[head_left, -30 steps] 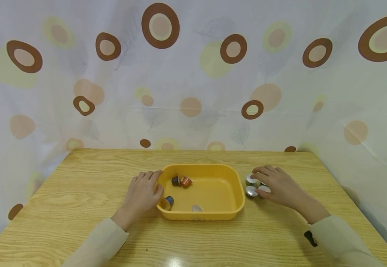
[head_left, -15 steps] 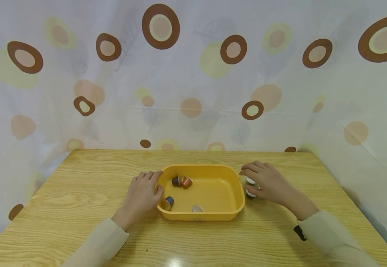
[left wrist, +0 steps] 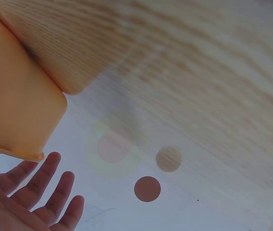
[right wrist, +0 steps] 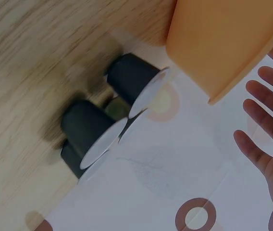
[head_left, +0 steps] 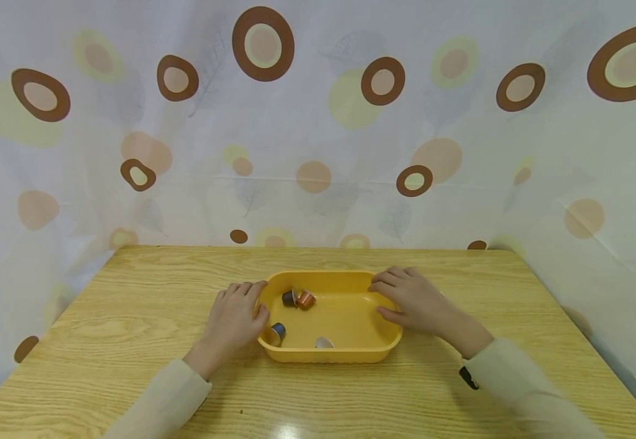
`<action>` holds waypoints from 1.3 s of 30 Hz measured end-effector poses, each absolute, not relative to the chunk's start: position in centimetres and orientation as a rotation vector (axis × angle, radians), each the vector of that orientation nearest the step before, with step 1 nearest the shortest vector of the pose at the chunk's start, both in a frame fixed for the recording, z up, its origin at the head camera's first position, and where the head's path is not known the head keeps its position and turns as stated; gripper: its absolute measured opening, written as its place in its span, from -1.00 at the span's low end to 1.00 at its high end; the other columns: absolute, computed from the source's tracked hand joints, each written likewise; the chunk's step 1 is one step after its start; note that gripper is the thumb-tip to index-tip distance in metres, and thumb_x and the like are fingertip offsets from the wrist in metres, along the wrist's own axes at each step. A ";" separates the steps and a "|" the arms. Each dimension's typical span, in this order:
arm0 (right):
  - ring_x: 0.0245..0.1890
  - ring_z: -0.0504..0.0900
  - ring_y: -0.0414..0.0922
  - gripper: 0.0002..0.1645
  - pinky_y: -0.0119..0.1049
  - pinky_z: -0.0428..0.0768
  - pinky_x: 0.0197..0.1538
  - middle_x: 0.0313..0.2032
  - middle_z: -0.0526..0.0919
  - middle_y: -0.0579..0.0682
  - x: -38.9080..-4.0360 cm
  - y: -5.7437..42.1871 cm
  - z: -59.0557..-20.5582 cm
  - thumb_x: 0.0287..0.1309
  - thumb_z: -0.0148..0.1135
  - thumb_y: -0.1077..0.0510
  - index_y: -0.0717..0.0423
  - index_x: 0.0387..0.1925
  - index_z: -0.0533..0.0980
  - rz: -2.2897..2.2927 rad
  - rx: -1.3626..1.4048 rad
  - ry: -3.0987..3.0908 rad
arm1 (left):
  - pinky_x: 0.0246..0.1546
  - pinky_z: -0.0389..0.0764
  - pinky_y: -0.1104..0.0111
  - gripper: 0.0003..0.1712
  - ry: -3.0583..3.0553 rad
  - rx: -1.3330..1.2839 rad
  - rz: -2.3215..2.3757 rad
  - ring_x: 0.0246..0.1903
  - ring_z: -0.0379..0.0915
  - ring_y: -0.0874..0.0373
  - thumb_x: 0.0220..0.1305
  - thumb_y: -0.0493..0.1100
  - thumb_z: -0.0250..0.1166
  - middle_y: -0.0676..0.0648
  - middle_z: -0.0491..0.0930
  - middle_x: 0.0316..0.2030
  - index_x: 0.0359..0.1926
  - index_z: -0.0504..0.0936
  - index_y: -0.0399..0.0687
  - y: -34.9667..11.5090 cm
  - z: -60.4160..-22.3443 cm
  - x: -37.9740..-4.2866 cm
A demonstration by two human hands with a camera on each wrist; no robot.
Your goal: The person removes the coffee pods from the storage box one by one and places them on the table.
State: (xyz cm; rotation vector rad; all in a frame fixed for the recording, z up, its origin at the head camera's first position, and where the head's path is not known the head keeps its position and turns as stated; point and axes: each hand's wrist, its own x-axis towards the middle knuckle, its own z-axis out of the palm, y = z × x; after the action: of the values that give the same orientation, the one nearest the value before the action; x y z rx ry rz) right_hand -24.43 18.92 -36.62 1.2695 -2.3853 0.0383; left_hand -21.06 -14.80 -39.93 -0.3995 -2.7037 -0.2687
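Observation:
A yellow tray stands on the table before me. Inside are several coffee capsules: a black one, an orange one, a blue one and a pale one half behind the front wall. My left hand rests at the tray's left rim, fingers fairly straight. Over the right rim reaches my right hand, fingers spread and loose, no held thing visible. In the right wrist view, dark capsules with pale lids stand grouped beside the tray; in the head view my right hand hides most of them.
Wood-grain table surrounds the tray, its far edge close behind it. A patterned white curtain hangs at the back and along both sides.
My right hand has moved left, from above the dark capsules to over the tray's right rim. The left hand, the tray and the capsules inside it stay where they were.

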 end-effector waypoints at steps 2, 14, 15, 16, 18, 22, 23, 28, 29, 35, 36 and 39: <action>-0.09 0.51 -0.07 -0.61 -0.12 0.51 -0.09 -0.13 0.58 -0.03 -24.5 18.4 -36.8 -0.07 0.32 0.04 0.07 -0.15 0.53 0.047 1.295 -2.369 | -0.14 0.47 0.11 -0.54 -2.705 -0.397 -0.269 -0.08 0.45 -0.04 0.15 -0.08 0.13 -0.07 0.58 -0.08 0.10 0.48 -0.02 -14.8 -39.9 -21.1; -0.10 0.52 -0.10 -0.59 -0.18 0.51 -0.10 -0.14 0.58 -0.06 -24.5 15.8 -37.6 -0.05 0.32 0.00 0.04 -0.13 0.52 0.013 1.410 -2.339 | -0.12 0.46 0.11 -0.53 -2.712 -0.393 -0.268 -0.08 0.44 -0.04 0.15 -0.07 0.13 -0.06 0.58 -0.08 0.12 0.47 0.00 -14.8 -40.0 -21.1; -0.11 0.53 -0.10 -0.59 -0.18 0.51 -0.09 -0.15 0.58 -0.06 -24.5 15.6 -37.7 -0.05 0.32 -0.01 0.04 -0.13 0.52 0.006 1.417 -2.335 | -0.12 0.46 0.11 -0.53 -2.713 -0.392 -0.268 -0.08 0.44 -0.04 0.15 -0.07 0.13 -0.06 0.58 -0.08 0.12 0.47 0.00 -14.8 -40.0 -21.2; -0.12 0.53 -0.10 -0.59 -0.17 0.51 -0.07 -0.15 0.58 -0.06 -24.5 15.4 -37.7 -0.05 0.32 -0.02 0.03 -0.13 0.53 -0.001 1.424 -2.333 | -0.12 0.46 0.11 -0.53 -2.713 -0.391 -0.265 -0.08 0.44 -0.04 0.15 -0.07 0.13 -0.06 0.58 -0.08 0.12 0.47 0.00 -14.8 -40.0 -21.2; -0.13 0.53 -0.11 -0.59 -0.17 0.50 -0.04 -0.16 0.59 -0.08 -24.4 15.0 -37.9 -0.05 0.32 -0.05 0.01 -0.14 0.53 -0.009 1.437 -2.336 | -0.12 0.46 0.10 -0.53 -2.713 -0.392 -0.258 -0.08 0.44 -0.04 0.15 -0.07 0.13 -0.06 0.58 -0.08 0.11 0.47 0.00 -14.9 -40.1 -21.2; -0.11 0.53 -0.12 -0.58 -0.17 0.49 -0.02 -0.15 0.59 -0.09 -24.3 14.4 -38.1 -0.02 0.29 -0.08 0.00 -0.12 0.53 0.006 1.473 -2.376 | -0.12 0.46 0.10 -0.53 -2.709 -0.395 -0.251 -0.09 0.45 -0.04 0.15 -0.07 0.12 -0.06 0.58 -0.09 0.11 0.47 -0.01 -14.9 -40.2 -21.3; -0.11 0.53 -0.12 -0.58 -0.17 0.49 -0.03 -0.14 0.59 -0.09 -24.2 14.3 -38.1 -0.01 0.29 -0.08 0.00 -0.12 0.53 0.017 1.483 -2.389 | -0.11 0.46 0.10 -0.53 -2.708 -0.397 -0.252 -0.09 0.45 -0.04 0.15 -0.07 0.12 -0.06 0.58 -0.09 0.11 0.47 -0.01 -14.9 -40.2 -21.3; -0.09 0.51 -0.14 -0.57 -0.19 0.48 -0.04 -0.12 0.58 -0.12 -24.1 13.8 -38.4 0.01 0.26 -0.11 -0.01 -0.09 0.52 0.020 1.522 -2.442 | -0.11 0.47 0.10 -0.54 -2.700 -0.402 -0.263 -0.10 0.45 -0.04 0.14 -0.07 0.13 -0.06 0.59 -0.09 0.11 0.48 -0.01 -14.9 -40.1 -21.2; -0.09 0.51 -0.15 -0.56 -0.20 0.48 -0.04 -0.12 0.58 -0.13 -24.1 13.7 -38.4 0.01 0.25 -0.12 -0.02 -0.09 0.52 0.017 1.528 -2.446 | -0.12 0.47 0.10 -0.54 -2.700 -0.402 -0.262 -0.10 0.45 -0.04 0.14 -0.08 0.14 -0.06 0.59 -0.10 0.11 0.48 -0.01 -14.9 -40.1 -21.2; -0.10 0.50 -0.18 -0.53 -0.23 0.49 -0.07 -0.13 0.58 -0.16 -24.0 13.1 -38.7 -0.01 0.27 -0.15 -0.03 -0.09 0.52 0.029 1.593 -2.408 | -0.11 0.46 0.10 -0.54 -2.704 -0.402 -0.266 -0.10 0.45 -0.03 0.15 -0.08 0.13 -0.05 0.59 -0.09 0.11 0.48 0.00 -14.9 -40.0 -21.2; -0.11 0.50 -0.19 -0.53 -0.24 0.50 -0.08 -0.14 0.58 -0.16 -24.0 13.0 -38.8 -0.03 0.27 -0.16 -0.04 -0.08 0.52 0.021 1.604 -2.395 | -0.10 0.46 0.10 -0.54 -2.706 -0.402 -0.268 -0.10 0.45 -0.03 0.15 -0.08 0.13 -0.05 0.59 -0.09 0.11 0.48 0.00 -14.9 -40.0 -21.2; -0.10 0.50 -0.20 -0.50 -0.25 0.50 -0.07 -0.13 0.58 -0.17 -24.0 12.7 -38.7 -0.05 0.29 -0.17 -0.05 -0.08 0.52 -0.016 1.629 -2.369 | -0.09 0.46 0.10 -0.54 -2.707 -0.402 -0.268 -0.09 0.45 -0.03 0.15 -0.08 0.12 -0.05 0.59 -0.08 0.11 0.48 0.00 -14.9 -40.1 -21.2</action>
State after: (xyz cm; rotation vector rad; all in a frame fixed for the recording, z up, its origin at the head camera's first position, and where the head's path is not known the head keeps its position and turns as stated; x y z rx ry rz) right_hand -23.98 12.75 -38.73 1.6287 -2.3691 -0.0158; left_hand -21.18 -14.93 -40.07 -0.4020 -2.7073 -0.2679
